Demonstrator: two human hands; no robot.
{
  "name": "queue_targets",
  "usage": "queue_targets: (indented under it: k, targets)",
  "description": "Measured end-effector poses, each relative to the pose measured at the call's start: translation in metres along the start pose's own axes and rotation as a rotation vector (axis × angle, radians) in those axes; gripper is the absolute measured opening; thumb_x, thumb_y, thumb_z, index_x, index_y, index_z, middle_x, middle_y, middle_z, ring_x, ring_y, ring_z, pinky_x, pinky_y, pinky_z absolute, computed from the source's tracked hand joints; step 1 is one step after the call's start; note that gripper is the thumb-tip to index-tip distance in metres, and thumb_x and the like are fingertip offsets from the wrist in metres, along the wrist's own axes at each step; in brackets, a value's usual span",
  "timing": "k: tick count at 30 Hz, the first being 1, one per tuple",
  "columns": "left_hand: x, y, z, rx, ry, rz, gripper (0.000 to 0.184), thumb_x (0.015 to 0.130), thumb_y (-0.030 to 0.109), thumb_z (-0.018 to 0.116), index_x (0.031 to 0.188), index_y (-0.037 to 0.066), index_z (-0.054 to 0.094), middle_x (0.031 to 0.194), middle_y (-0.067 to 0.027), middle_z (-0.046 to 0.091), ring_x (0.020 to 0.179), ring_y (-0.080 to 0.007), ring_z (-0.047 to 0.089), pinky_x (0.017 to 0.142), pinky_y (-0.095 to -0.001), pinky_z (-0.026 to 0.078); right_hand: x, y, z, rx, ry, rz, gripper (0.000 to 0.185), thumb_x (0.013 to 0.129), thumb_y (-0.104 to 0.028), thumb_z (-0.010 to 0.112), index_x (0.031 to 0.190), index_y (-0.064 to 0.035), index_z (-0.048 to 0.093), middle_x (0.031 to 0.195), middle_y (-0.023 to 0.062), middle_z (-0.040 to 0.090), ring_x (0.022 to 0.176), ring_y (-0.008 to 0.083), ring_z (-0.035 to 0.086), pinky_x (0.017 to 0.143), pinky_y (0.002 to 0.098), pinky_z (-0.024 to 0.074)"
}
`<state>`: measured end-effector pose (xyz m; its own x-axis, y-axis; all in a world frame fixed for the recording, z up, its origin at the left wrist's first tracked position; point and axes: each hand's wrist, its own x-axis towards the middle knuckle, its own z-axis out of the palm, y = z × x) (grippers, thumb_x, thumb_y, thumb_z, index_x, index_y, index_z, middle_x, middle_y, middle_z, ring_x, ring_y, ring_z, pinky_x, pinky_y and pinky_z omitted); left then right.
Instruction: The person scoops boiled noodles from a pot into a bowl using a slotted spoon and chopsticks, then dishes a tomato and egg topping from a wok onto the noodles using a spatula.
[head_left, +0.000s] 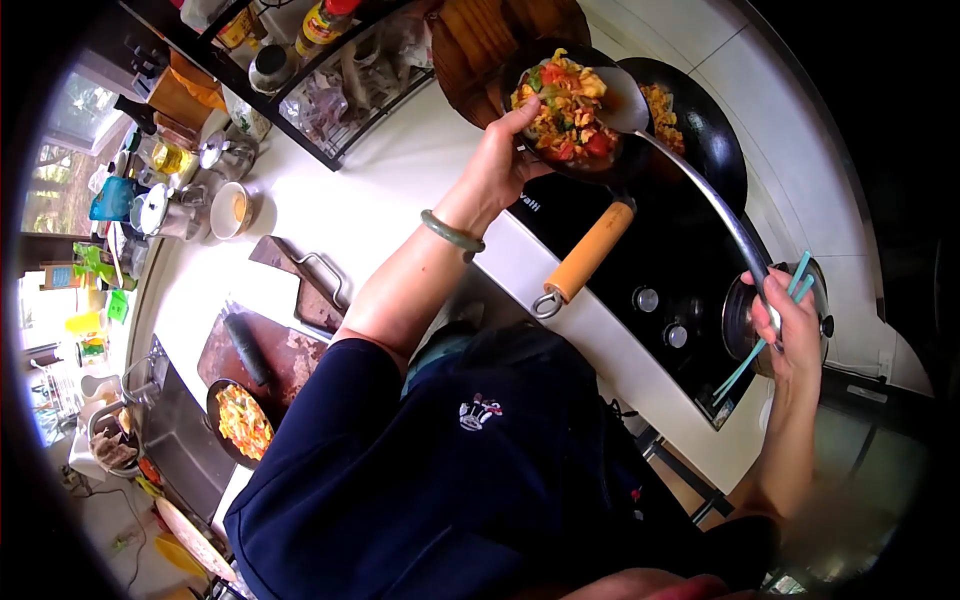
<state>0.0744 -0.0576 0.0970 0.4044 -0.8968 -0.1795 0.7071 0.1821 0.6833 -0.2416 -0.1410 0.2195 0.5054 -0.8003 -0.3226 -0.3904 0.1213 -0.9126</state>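
My left hand (500,160) grips the rim of a dark bowl (612,170) filled with egg, tomato and green pieces (568,110), held up over the stove. In my right hand (790,325) are the handle of a metal ladle (735,230) and a pair of teal chopsticks (743,370). The ladle's head (622,100) is at the bowl's right edge, partly against the food. Beneath and to the right lies a black wok (715,140) with some of the same food (662,115) in it. Its wooden handle (592,252) points toward my body.
A lidded pot (740,320) stands at the stove's right. On the left counter are a cleaver (318,290), a dark-handled knife (245,345) on a board, another dish of food (243,422) and a white bowl (232,210). A black rack (335,150) holds jars above the counter.
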Motion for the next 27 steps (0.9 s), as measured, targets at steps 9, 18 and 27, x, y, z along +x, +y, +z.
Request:
queue_targets:
  k: [9, 18, 27]
  targets:
    - [-0.001, 0.002, 0.001, -0.050, -0.022, -0.003, 0.055, 0.083, 0.037, 0.049, 0.123, 0.000, 0.037, 0.119, -0.0158, 0.047, 0.106, -0.0274, 0.050, 0.088, -0.0442, 0.042, -0.012, -0.009, -0.030, 0.051, 0.153, -0.046, 0.029, 0.084, -0.023, 0.052, 0.092, 0.0039, 0.056, 0.050, -0.0006, 0.044, 0.036, 0.0024, 0.032, 0.035, 0.0152, 0.0216]
    - [-0.005, 0.003, -0.012, -0.033, 0.009, 0.062, 0.054, 0.083, 0.036, 0.049, 0.122, 0.000, 0.038, 0.119, -0.0157, 0.047, 0.104, -0.0266, 0.051, 0.085, -0.0408, 0.044, 0.041, 0.010, -0.050, -0.440, 0.253, -0.115, 0.030, 0.081, -0.028, 0.057, 0.088, 0.0008, 0.060, 0.052, -0.0014, 0.047, 0.041, 0.0052, 0.039, 0.039, 0.0198, 0.0282]
    - [-0.016, 0.010, -0.024, -0.051, 0.036, 0.064, 0.052, 0.085, 0.034, 0.046, 0.122, -0.001, 0.037, 0.117, -0.0157, 0.049, 0.100, -0.0276, 0.054, 0.084, -0.0401, 0.046, 0.095, 0.014, -0.031, -1.477, 0.489, -0.472, 0.020, 0.072, -0.016, 0.062, 0.089, -0.0051, 0.061, 0.068, 0.0189, 0.059, 0.065, 0.0361, 0.057, 0.057, 0.0437, 0.0444]
